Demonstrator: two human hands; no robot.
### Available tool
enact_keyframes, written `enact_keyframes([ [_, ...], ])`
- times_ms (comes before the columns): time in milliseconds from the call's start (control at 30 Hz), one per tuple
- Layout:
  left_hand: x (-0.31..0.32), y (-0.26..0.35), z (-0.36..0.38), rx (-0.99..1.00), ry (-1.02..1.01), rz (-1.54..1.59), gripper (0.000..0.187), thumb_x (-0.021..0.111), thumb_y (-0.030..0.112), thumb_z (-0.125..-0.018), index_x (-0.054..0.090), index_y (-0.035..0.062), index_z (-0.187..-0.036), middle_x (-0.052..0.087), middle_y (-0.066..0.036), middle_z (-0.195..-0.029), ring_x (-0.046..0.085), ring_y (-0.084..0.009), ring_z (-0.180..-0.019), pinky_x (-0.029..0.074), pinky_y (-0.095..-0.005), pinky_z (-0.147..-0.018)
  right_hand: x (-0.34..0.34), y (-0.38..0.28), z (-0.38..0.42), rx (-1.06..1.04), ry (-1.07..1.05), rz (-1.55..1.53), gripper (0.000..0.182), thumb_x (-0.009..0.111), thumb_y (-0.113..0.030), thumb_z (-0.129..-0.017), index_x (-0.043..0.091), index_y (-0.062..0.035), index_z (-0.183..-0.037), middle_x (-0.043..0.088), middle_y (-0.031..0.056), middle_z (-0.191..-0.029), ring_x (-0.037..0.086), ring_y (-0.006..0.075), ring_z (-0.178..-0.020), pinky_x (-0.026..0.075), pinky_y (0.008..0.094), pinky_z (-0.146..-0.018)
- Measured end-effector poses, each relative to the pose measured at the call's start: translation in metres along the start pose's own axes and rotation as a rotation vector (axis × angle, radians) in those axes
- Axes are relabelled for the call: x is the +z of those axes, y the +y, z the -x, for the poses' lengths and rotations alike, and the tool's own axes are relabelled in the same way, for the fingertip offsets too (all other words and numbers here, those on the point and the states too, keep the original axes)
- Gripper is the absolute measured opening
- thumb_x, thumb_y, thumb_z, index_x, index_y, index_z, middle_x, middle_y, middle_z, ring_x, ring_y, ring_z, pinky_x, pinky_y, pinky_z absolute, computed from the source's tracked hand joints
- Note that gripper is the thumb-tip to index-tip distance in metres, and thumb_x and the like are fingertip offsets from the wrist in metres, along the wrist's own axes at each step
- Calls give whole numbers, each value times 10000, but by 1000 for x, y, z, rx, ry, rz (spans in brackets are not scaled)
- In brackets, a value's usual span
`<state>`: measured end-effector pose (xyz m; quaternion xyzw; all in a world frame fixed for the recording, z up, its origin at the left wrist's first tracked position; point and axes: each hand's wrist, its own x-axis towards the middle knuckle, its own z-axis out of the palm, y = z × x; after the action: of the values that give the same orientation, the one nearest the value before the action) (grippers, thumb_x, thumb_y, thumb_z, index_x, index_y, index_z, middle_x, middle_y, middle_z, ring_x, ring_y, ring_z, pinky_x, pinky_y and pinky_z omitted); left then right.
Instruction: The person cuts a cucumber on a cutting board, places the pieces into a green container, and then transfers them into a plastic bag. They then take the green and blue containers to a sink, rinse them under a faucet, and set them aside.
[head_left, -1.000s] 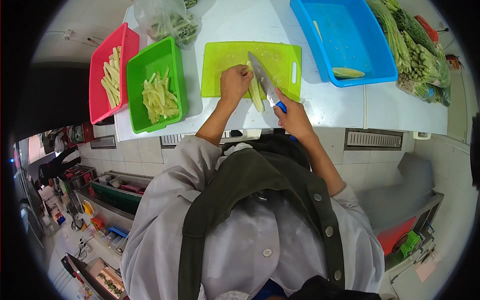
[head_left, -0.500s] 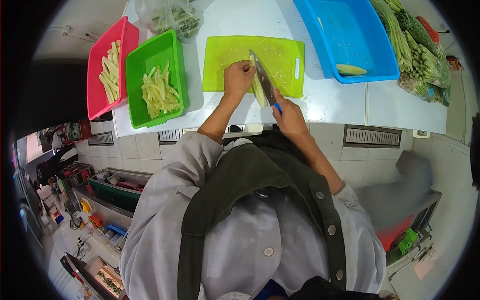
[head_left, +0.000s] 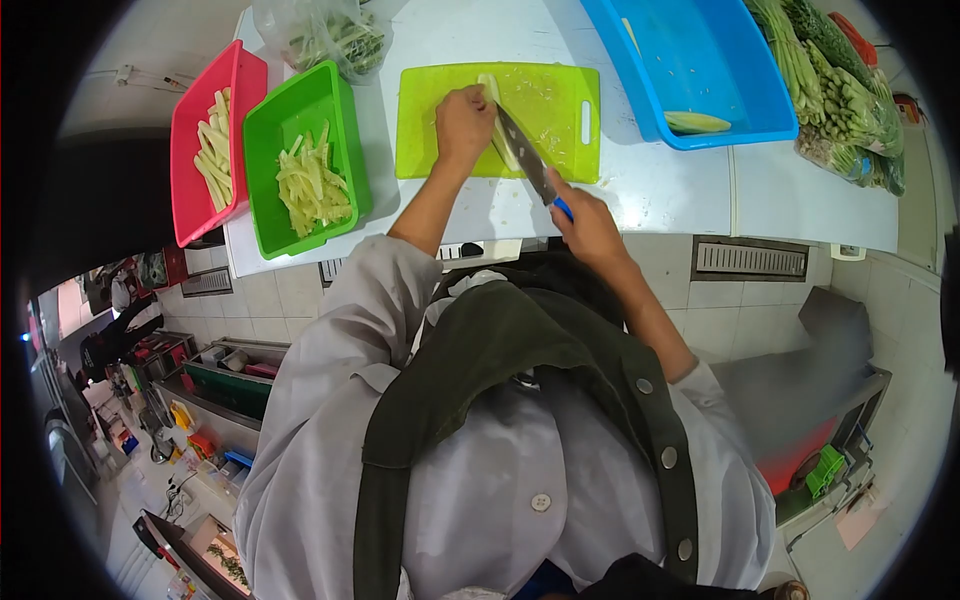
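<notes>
A long pale-green cucumber piece (head_left: 488, 84) lies lengthwise on the lime-green cutting board (head_left: 570, 90). My left hand (head_left: 466, 125) is closed at its upper part, with the fingers pinched on its left side. In my right hand (head_left: 592, 230) is a kitchen knife (head_left: 524, 146) with a blue handle. Its blade points up and left, running along the right side of the cucumber piece, with the tip near my left fingertips. Small pale bits are scattered over the board.
Left of the board stand a green bin (head_left: 357, 150) of soft, pale strips and a pink bin (head_left: 186, 165) of cut sticks. A blue bin (head_left: 690, 65) at the right holds a cucumber piece. Bagged greens (head_left: 845, 110) lie beyond it; a plastic bag (head_left: 335, 35) sits behind.
The cucumber piece has shifted up and left on the board, along with my left hand. The knife has turned and drawn slightly down and right with my right hand.
</notes>
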<state>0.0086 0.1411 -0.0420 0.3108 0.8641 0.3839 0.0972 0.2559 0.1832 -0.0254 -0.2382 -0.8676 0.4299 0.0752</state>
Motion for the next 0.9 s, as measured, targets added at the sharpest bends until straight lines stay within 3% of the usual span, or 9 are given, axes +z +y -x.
enact_keyframes([
  [100, 1, 0, -12, 5, 1, -27, 319, 677, 118, -788, 714, -16, -1074, 717, -204, -925, 703, -320, -878, 550, -379, -811, -7, 1, -5, 23, -8, 8, 574, 620, -95, -894, 449, -83, -1442, 637, 229, -964, 603, 398, -886, 475, 442, -815],
  [200, 1, -2, -10, -39, -13, -24, 329, 679, 115, -787, 712, -11, -1088, 717, -202, -935, 702, -321, -882, 550, -376, -821, -8, 11, 11, -76, 37, 7, 572, 600, -94, -899, 434, -70, -1446, 624, 223, -937, 595, 405, -890, 469, 475, -817],
  [267, 4, -5, -7, -39, 13, -25, 358, 681, 158, -790, 705, 3, -1111, 732, -151, -913, 713, -261, -855, 552, -340, -814, -18, 7, 26, -34, -32, -16, 574, 602, -79, -900, 433, -79, -1448, 621, 220, -939, 596, 401, -903, 471, 468, -818],
  [500, 5, -2, -3, -79, -54, 10, 400, 721, 168, -755, 702, -10, -1112, 732, -152, -904, 713, -262, -828, 554, -329, -798, -50, -6, 64, 58, -161, 71, 601, 626, -48, -880, 441, -106, -1449, 615, 220, -937, 595, 401, -905, 471, 467, -814],
  [600, 3, 1, 2, -50, -89, 6, 407, 728, 138, -744, 693, -20, -1117, 712, -209, -951, 694, -328, -867, 551, -383, -801, -78, -4, 67, -41, -161, 124, 574, 628, -51, -901, 459, -111, -1446, 625, 187, -886, 609, 337, -821, 487, 410, -787],
  [700, -1, 5, 8, 67, -66, -153, 451, 735, 132, -730, 666, -29, -1146, 705, -213, -984, 686, -339, -892, 544, -398, -822, -116, -18, 54, 172, -348, -118, 507, 636, -54, -895, 521, -80, -1388, 593, 158, -784, 594, 269, -723, 489, 375, -726],
  [767, -2, 7, 10, -25, -118, -125, 458, 718, 132, -741, 646, -27, -1165, 701, -212, -1022, 677, -358, -921, 536, -408, -848, -125, -20, 40, 332, -251, -40, 466, 634, -91, -863, 555, -37, -1319, 662, 233, -1081, 635, 400, -962, 493, 403, -849],
  [800, -1, 3, 9, -20, -117, -127, 458, 718, 132, -741, 646, -27, -1165, 701, -212, -1022, 677, -358, -921, 536, -408, -848, -117, -5, 33, 179, -130, 4, 449, 625, -108, -865, 567, -39, -1305, 652, 223, -997, 631, 385, -954, 492, 419, -835],
  [900, -3, -11, 3, -33, -86, -5, 380, 688, 143, -769, 674, -23, -1111, 713, -192, -970, 692, -330, -869, 550, -380, -811, -87, 2, -3, 157, 52, 155, 462, 607, -90, -872, 551, -51, -1328, 610, 210, -1018, 617, 382, -972, 493, 433, -848],
])
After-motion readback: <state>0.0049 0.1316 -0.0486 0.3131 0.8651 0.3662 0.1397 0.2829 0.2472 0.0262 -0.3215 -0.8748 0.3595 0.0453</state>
